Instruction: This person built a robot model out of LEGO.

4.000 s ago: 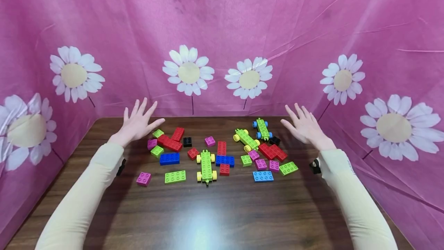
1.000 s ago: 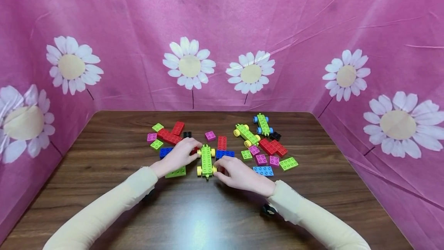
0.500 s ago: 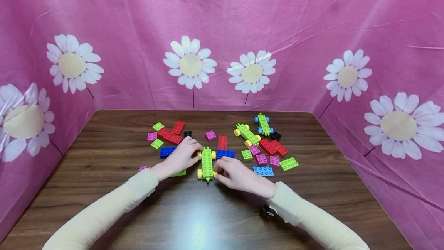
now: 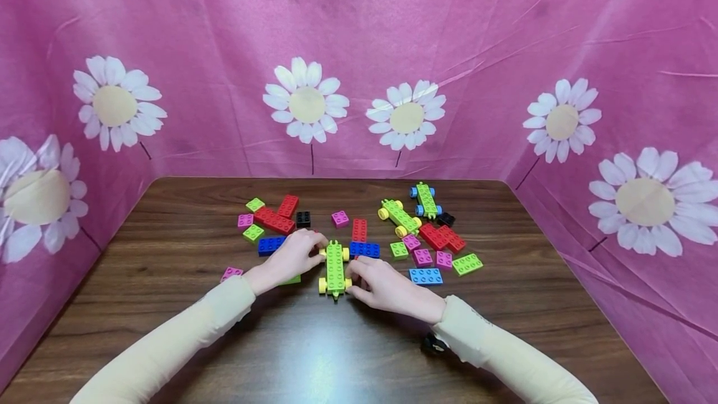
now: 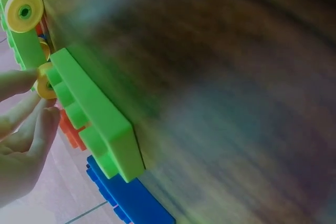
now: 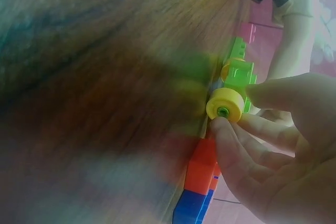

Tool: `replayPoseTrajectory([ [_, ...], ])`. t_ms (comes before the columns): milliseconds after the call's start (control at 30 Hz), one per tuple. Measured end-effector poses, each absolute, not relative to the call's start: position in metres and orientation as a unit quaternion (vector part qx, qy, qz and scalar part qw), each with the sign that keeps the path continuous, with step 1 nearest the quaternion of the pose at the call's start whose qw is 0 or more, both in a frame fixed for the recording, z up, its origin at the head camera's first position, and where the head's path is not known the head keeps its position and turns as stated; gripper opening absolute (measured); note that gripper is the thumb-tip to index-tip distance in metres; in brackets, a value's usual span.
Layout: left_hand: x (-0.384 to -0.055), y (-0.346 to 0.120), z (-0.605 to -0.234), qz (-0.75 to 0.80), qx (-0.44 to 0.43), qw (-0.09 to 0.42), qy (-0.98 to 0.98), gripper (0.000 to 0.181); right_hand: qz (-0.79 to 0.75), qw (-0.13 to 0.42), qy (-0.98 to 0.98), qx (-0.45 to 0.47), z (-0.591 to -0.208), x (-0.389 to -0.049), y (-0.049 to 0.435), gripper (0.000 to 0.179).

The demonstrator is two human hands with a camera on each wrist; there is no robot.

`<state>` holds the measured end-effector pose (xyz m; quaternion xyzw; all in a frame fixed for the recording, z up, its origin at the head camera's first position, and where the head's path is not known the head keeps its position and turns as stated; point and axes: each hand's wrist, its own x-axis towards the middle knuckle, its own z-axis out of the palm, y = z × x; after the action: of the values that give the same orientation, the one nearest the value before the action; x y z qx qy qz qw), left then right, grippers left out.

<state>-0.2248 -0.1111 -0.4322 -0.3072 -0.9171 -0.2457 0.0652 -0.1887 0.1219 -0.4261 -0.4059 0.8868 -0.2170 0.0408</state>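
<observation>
A green toy car base (image 4: 335, 267) with yellow wheels stands on the table between my two hands, lengthwise to me. My left hand (image 4: 288, 256) pinches its far left wheel; in the left wrist view the thumb and fingertips meet at that yellow wheel (image 5: 43, 85). On the near right wheel is my right hand (image 4: 389, 285), its fingertips at the yellow wheel (image 6: 227, 98) and thumb by the green body in the right wrist view. Under my left hand, a flat green brick (image 4: 291, 280) is partly hidden. A blue brick (image 4: 364, 250) lies just beyond my right hand.
Left of the hands are red bricks (image 4: 273, 220), a blue brick (image 4: 272, 245) and a pink brick (image 4: 231, 274). To the right lie two more car bases, one yellow-wheeled (image 4: 399, 217) and one blue-wheeled (image 4: 426, 199), plus several loose bricks. A pink flowered cloth (image 4: 359, 30) surrounds the table.
My hands came in from the table's far corners to the car base and took hold of its wheels. Over the last second the base has slid slightly toward me.
</observation>
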Motion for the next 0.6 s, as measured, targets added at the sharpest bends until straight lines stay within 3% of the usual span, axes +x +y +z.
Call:
replayPoseTrajectory([
  [367,-0.2228,-0.1107,-0.4338,-0.239,-0.281,0.041,-0.929,0.024,-0.206,0.036,0.889,-0.407,-0.4273,-0.1874,0.1227,0.015],
  [600,-0.2223,-0.1100,-0.4342,-0.226,-0.286,0.058,-0.929,0.022,-0.213,0.042,0.887,-0.408,-0.4252,-0.1860,0.1227,0.014],
])
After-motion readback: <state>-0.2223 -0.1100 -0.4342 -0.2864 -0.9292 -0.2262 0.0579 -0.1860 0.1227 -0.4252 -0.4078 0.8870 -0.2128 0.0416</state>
